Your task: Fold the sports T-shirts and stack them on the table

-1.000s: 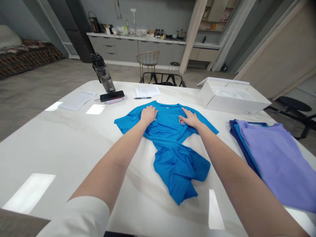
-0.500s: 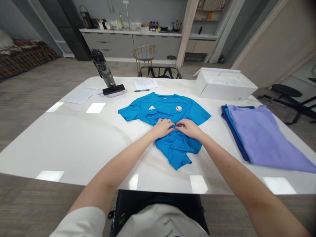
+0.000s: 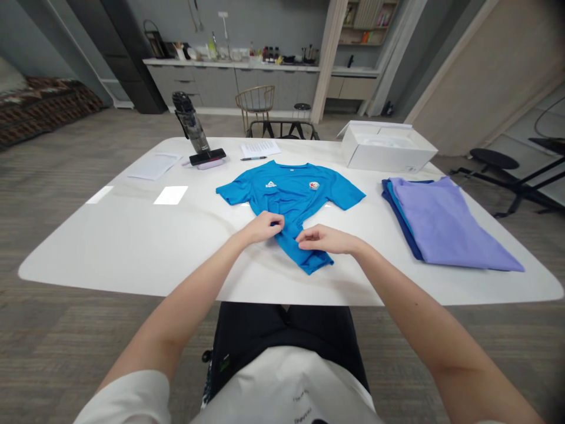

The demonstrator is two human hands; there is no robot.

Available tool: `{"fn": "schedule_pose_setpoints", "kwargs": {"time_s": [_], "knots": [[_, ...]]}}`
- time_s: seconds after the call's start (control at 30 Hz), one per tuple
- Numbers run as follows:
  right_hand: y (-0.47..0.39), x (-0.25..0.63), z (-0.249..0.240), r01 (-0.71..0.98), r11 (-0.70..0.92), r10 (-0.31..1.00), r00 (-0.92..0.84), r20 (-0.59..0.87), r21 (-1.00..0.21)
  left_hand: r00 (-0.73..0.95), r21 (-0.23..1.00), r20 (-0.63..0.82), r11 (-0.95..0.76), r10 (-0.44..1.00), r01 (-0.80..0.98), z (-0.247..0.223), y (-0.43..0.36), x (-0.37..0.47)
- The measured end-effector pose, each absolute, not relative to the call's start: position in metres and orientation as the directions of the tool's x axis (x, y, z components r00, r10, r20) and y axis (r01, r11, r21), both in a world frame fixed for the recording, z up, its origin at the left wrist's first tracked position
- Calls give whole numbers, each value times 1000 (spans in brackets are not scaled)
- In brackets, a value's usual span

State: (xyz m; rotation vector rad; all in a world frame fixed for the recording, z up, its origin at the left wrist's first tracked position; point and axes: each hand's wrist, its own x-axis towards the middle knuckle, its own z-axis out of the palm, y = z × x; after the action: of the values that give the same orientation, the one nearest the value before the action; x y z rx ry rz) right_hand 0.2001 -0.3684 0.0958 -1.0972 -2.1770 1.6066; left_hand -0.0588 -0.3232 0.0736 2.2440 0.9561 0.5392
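Observation:
A blue short-sleeved T-shirt (image 3: 289,187) lies front up on the white table, its collar and sleeves spread at the far side. White print marks one side of its chest and a round badge the other. Its lower half is bunched and narrow, and the hem end points towards me. My left hand (image 3: 265,227) is closed on the cloth at the shirt's left edge, lifting it a little. On the other side my right hand (image 3: 324,238) pinches the fabric lower down, near the hem, with fingertips curled together.
On the right of the table (image 3: 132,247) lie folded purple and blue clothes (image 3: 445,218). Behind them stands an open white box (image 3: 388,147). A handheld vacuum (image 3: 194,129), papers (image 3: 154,166) and a pen (image 3: 253,158) lie towards the back.
My hands have moved apart from the shirt's middle, the left one leftwards, the right one slightly nearer me. The shirt's lower part is now narrower and more gathered. The view has shifted.

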Motion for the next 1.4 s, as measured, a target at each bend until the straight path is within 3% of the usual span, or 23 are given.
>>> {"fn": "schedule_pose_setpoints", "kwargs": {"time_s": [0.13,0.27,0.47,0.7,0.9,1.07,1.17,1.27,1.4], "knots": [[-352,182,68,554,281,843,-533,-74,-784,649,651,10,-498,760,573,70,-336,-70],[-340,177,37,693,412,897,-423,129,-591,652,503,94,-601,752,621,55,-357,-63],[-349,190,27,757,319,914,-406,-27,-570,637,395,46,-599,770,696,34,-382,-71],[-345,188,39,847,387,891,-445,-88,-364,715,463,-37,-622,698,632,30,-370,-84],[-332,244,54,859,364,889,-436,-141,-361,649,587,-215,-434,730,683,43,-359,-126],[-338,308,69,924,249,923,-317,-219,-291,549,557,-373,-293,748,777,60,-358,-168],[-359,301,75,909,301,939,-335,-77,-288,565,526,-270,-372,780,765,67,-368,-156],[-387,267,73,805,500,865,-483,136,-319,629,467,-70,-531,774,707,66,-387,-121],[-415,228,60,694,652,741,-668,68,-305,741,318,-20,-698,671,641,55,-410,-76]]}}
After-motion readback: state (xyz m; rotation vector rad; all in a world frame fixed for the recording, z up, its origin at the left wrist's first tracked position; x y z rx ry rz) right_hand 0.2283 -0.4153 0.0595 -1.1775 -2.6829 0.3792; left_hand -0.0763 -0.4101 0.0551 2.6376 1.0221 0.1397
